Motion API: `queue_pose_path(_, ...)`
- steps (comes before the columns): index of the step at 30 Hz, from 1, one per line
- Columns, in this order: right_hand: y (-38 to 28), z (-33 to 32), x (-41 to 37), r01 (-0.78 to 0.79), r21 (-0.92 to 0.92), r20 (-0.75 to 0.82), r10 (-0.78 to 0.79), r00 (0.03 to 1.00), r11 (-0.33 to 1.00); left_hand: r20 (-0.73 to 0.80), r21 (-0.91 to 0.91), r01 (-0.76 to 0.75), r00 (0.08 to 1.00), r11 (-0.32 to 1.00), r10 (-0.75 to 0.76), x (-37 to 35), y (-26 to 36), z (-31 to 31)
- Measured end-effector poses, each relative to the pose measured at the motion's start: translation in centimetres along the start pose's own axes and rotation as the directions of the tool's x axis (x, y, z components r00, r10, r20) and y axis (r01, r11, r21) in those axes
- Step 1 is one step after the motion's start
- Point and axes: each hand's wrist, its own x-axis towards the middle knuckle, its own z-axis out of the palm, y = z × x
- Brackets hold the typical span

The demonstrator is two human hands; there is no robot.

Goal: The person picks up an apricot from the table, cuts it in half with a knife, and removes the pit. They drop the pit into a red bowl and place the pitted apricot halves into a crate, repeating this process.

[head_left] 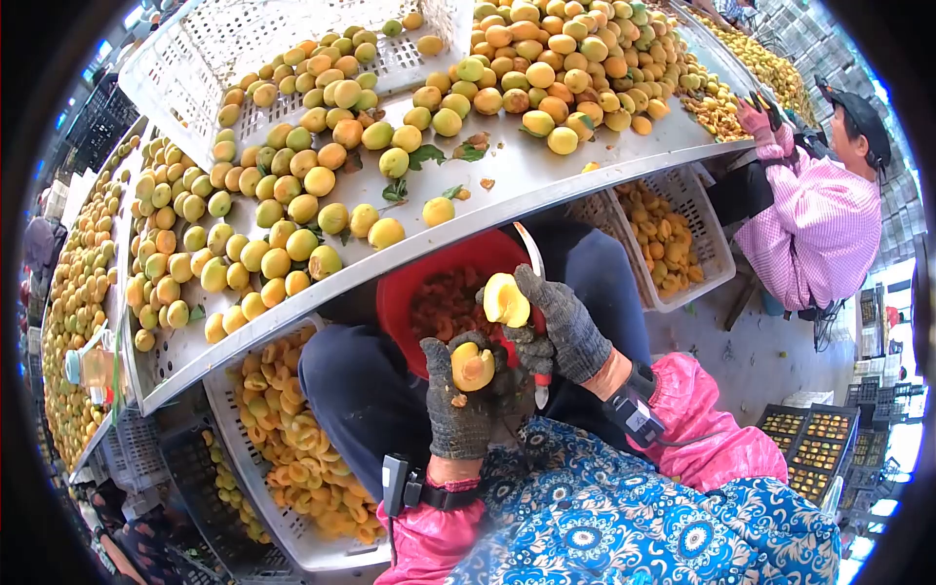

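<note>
My left hand [456, 421], in a dark grey knit glove, is closed around an apricot half [472, 368] with its cut face up; a brown stone seems to sit in it. Slightly higher and to the right, my gloved right hand [573, 333] grips a knife with a curved blade [530, 250] pointing up and away. Another apricot half [506, 300] is pinched between that hand's thumb and fingers. Beneath both hands, between my knees, stands a red bucket [393, 304] with reddish-brown bits inside, too small to make out surely.
Whole apricots [283, 244] cover much of the metal table [546, 190], with a tipped white crate [195, 78] on it. Crates of apricot halves stand at left [292, 429] and right [663, 239] below its edge. A co-worker in pink [809, 234] sits at right.
</note>
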Motion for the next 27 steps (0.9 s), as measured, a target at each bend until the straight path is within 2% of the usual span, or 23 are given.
queue_pose_path(1,0.0,0.0,0.1,0.001,-0.005,0.0,-0.001,1.0,1.0,0.017,0.024,-0.015,1.0,1.0,0.015,0.0,-0.1,-0.1)
queue_pose_path(2,0.1,-0.1,0.2,-0.049,0.071,0.013,0.048,0.999,0.996,0.019,0.022,-0.019,1.0,1.0,0.019,-0.1,-0.2,-0.1)
queue_pose_path(3,0.2,-0.1,0.3,-0.1,0.148,0.029,0.097,0.995,0.984,-0.058,0.016,-0.02,0.998,1.0,0.021,-0.2,-0.3,0.2)
queue_pose_path(4,0.4,-0.2,0.3,-0.1,0.147,0.029,0.097,0.995,0.984,-0.135,0.011,-0.02,0.991,1.0,0.021,-0.3,-0.4,0.4)
queue_pose_path(5,0.5,-0.3,0.2,-0.108,0.147,0.02,0.106,0.994,0.983,-0.135,0.01,-0.02,0.991,1.0,0.021,-0.6,-0.4,0.4)
queue_pose_path(7,0.3,-0.2,0.1,-0.11,0.14,0.015,0.109,0.994,0.984,-0.031,-0.022,0.02,0.999,1.0,-0.021,-0.9,-0.3,0.6)
queue_pose_path(11,0.3,-0.1,-0.5,-0.075,0.15,0.004,0.075,0.997,0.986,-0.116,-0.067,0.034,0.992,0.997,-0.042,-1.5,-0.5,1.5)
queue_pose_path(13,0.1,-0.1,-0.8,-0.079,0.169,0.021,0.077,0.997,0.982,-0.157,0.086,-0.091,0.982,0.992,0.103,-1.7,-0.8,1.8)
queue_pose_path(14,-0.3,0.1,-1.2,-0.054,0.063,-0.008,0.055,0.998,0.997,-0.154,0.084,-0.093,0.982,0.992,0.105,-1.4,-1.0,1.4)
queue_pose_path(15,-0.4,0.3,-1.4,-0.031,-0.044,-0.034,0.029,0.999,0.999,0.089,0.637,-0.406,0.883,0.655,0.46,-1.1,-0.9,1.3)
queue_pose_path(16,-0.2,0.4,-1.3,-0.032,-0.047,-0.03,0.03,0.999,0.998,0.473,0.832,-0.554,0.689,-0.022,0.549,-1.0,-0.8,1.4)
queue_pose_path(17,0.3,0.5,-1.2,0.078,-0.212,-0.083,-0.097,0.992,0.974,0.473,0.832,-0.555,0.686,-0.023,0.553,-1.0,-0.8,1.4)
queue_pose_path(18,0.6,0.8,-1.2,0.173,-0.375,-0.112,-0.23,0.967,0.911,0.321,0.841,-0.495,0.781,0.217,0.536,-1.0,-0.9,1.5)
queue_pose_path(19,0.7,1.1,-1.5,0.175,-0.377,-0.109,-0.231,0.967,0.91,0.174,0.799,-0.406,0.863,0.444,0.475,-0.9,-1.0,1.8)
queue_pose_path(20,0.5,1.8,-2.0,0.219,-0.405,-0.095,-0.279,0.956,0.888,0.008,0.774,-0.278,0.903,0.569,0.43,-0.8,-1.0,2.3)
queue_pose_path(22,1.1,1.8,-2.0,0.302,-0.509,-0.055,-0.381,0.923,0.806,-0.011,0.75,-0.27,0.908,0.604,0.419,-1.0,-1.2,2.9)
queue_pose_path(23,1.2,1.9,-2.0,0.303,-0.505,-0.04,-0.373,0.927,0.808,-0.034,0.726,-0.261,0.911,0.636,0.412,-1.1,-1.2,3.0)
queue_pose_path(25,1.3,2.2,-2.0,0.534,-0.774,0.22,-0.645,0.731,0.34,0.025,0.73,-0.345,0.876,0.591,0.481,-1.2,-1.0,3.2)
queue_pose_path(26,1.3,2.1,-2.3,0.511,-0.795,0.254,-0.585,0.77,0.327,0.048,0.742,-0.356,0.873,0.568,0.485,-1.2,-0.6,2.9)
queue_pose_path(27,1.0,2.3,-2.5,0.479,-0.762,0.214,-0.528,0.822,0.436,0.069,0.756,-0.364,0.871,0.545,0.487,-1.2,-0.5,2.4)
